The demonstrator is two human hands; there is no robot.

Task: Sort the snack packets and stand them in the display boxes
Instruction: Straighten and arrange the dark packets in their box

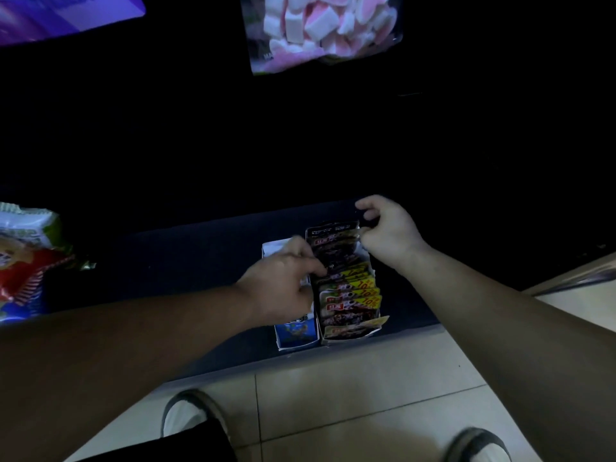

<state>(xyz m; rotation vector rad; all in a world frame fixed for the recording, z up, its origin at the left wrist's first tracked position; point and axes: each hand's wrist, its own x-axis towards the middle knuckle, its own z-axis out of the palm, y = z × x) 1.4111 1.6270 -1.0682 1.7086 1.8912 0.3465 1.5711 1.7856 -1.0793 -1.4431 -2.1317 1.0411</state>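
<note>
Head view makes my worry plain: the snack packets (346,295) fill the right display box (350,336) from front to back, overlapping one another. A hard tug on the back packet (333,232) could drag its neighbours up and tip them over the low cardboard wall. The box looks light, so I judge it could also skid on the dark surface (200,255) toward the near edge and the tiled floor (366,395) below. My right hand (386,228) is at the far end of that box, fingers curled, thumb and fingertips pinching the top right corner of the back packet, which stands taller than the rest. My left hand (283,288) reaches across the left display box (296,338), covering most of it, and its bent fingers come down on the packet tops about midway along the row. That hand is blurred, so I cannot tell whether it grips a packet or only steadies the row. If it lifts away while my right hand pulls, the middle packets would likely flop. The two boxes sit side by side, touching, near the front edge. A bag of marshmallows (323,28) hangs well apart, above.
</note>
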